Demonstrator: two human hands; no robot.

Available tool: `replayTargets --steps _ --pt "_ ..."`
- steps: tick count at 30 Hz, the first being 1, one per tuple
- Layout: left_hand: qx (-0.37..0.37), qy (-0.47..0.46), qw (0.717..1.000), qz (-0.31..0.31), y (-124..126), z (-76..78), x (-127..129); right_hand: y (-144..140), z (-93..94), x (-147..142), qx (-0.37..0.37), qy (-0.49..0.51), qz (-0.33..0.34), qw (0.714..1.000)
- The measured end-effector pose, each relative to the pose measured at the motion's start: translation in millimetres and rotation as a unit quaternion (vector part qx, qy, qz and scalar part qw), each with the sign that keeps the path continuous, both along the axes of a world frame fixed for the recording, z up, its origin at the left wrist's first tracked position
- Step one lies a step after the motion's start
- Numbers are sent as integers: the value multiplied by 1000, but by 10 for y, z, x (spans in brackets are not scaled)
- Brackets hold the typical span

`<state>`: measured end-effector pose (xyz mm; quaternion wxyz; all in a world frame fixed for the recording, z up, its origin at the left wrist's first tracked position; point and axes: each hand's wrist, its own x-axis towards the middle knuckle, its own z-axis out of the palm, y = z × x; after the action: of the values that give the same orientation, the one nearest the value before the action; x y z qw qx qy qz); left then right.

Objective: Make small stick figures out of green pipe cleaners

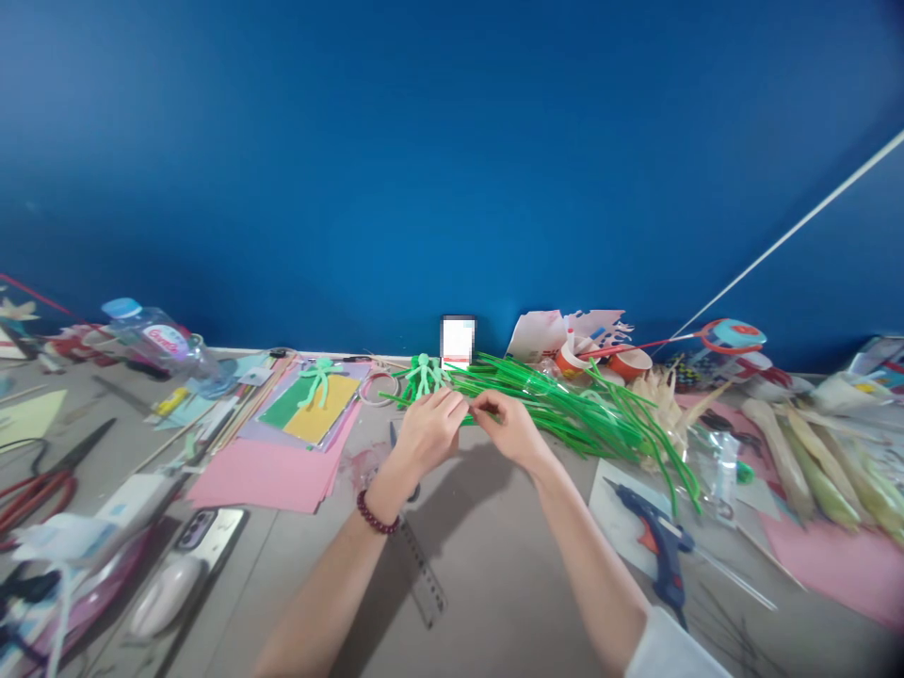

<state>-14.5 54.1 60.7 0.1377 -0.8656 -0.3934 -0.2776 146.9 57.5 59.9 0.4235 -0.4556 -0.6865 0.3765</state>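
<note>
Green pipe-cleaner figures under way, most stems unused.
A big heap of green stems (586, 410) waits; two finished figures (424, 374) lie behind; left hand (427, 428) and right hand (509, 428) pinch one stem (469, 409) between fingertips.

Your thin plastic stems (586, 414): bright green. Flat paper sheets (272, 471) pink, glue gun (660, 546) blue, round-bead wrist bracelet (377, 519) dark red, wall (452, 160) deep blue.

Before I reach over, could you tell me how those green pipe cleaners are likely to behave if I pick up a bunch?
The green pipe cleaners would probably be floppy: their far ends droop in curves. They look thin, so likely light. Lying loose and criss-crossed, they may snag and drag neighbours. Left hand and right hand pinch one piece between them.
</note>
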Motion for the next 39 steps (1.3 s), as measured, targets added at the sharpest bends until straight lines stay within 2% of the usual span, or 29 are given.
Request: replayTargets --steps 2,5,8,10,13,16,18,22,25,27,31,36,39 --pt "-35 -36 999 16 -9 -4 12 -33 4 -27 95 -79 -17 992" --pt "-100 -123 986 43 -22 1 20 -85 14 -69 201 -185 -39 961" --pt "-183 -210 960 36 -12 21 -11 -113 18 -102 254 -237 -35 937" --pt "-232 -259 937 11 11 38 -42 -111 22 -110 259 -215 -37 941" --pt "-279 -322 904 -12 45 63 -67 -87 43 -95 207 -115 -59 970" --pt "-312 -366 877 -17 55 78 -50 -61 73 -58 100 -19 -57 993" --pt "-321 -384 866 -18 47 80 -26 -48 82 -36 18 26 -53 998" --pt "-286 -392 874 -5 9 92 17 -41 73 -32 -123 134 -49 982" --pt "-259 -395 881 -8 -27 103 49 -55 98 -51 -199 209 -30 957" --pt "-250 -404 880 -5 -46 98 77 -69 133 -60 -238 223 -14 945" --pt "-253 -435 864 1 -55 52 142 -79 174 -51 -247 227 -1 942" --pt "-278 -505 817 -20 -30 14 188 -69 150 -26 -244 251 -10 937" --pt "-325 -526 786 -16 -28 18 191 -69 140 -27 -257 256 -12 932"
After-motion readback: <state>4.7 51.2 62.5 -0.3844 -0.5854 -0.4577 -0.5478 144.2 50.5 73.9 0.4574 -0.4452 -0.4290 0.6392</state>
